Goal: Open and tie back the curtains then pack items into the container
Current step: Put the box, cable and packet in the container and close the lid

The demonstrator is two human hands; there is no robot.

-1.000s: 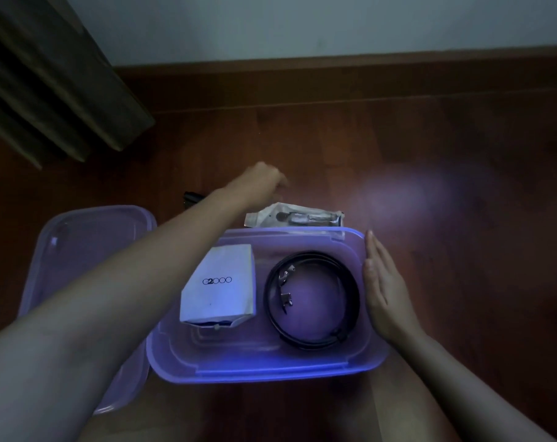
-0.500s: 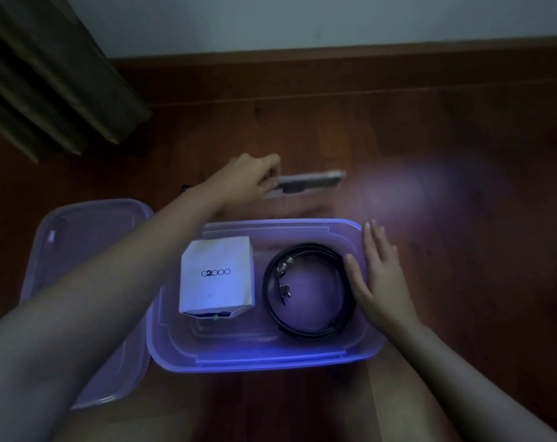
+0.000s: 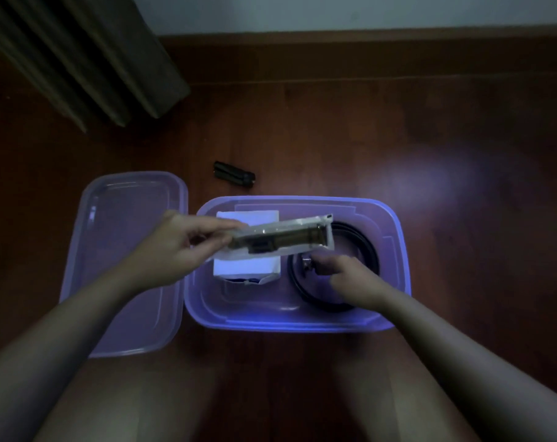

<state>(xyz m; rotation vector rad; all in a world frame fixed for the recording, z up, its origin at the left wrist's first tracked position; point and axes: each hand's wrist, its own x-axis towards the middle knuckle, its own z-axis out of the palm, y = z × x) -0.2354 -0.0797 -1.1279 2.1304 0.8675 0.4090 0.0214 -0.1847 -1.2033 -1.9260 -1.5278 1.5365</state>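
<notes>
A translucent purple container (image 3: pixel 395 237) stands open on the wooden floor. Inside it lie a white box (image 3: pixel 248 266) on the left and a coiled black belt (image 3: pixel 364 240) on the right. My left hand (image 3: pixel 178 247) pinches one end of a clear plastic packet (image 3: pixel 286 239) with a dark item inside and holds it level above the white box. My right hand (image 3: pixel 350 275) is inside the container, fingers curled at the belt's metal buckle (image 3: pixel 307 264); whether it grips the buckle is unclear.
The container's lid (image 3: pixel 127 256) lies flat on the floor to the left. A small black object (image 3: pixel 234 174) sits on the floor just beyond the container. A dark curtain (image 3: pixel 79 55) hangs at the upper left. A skirting board (image 3: pixel 366 55) runs along the far wall.
My left hand has lifted the packet off the floor behind the container and brought it over the white box. My right hand left the container's right rim and reached inside to the belt.
</notes>
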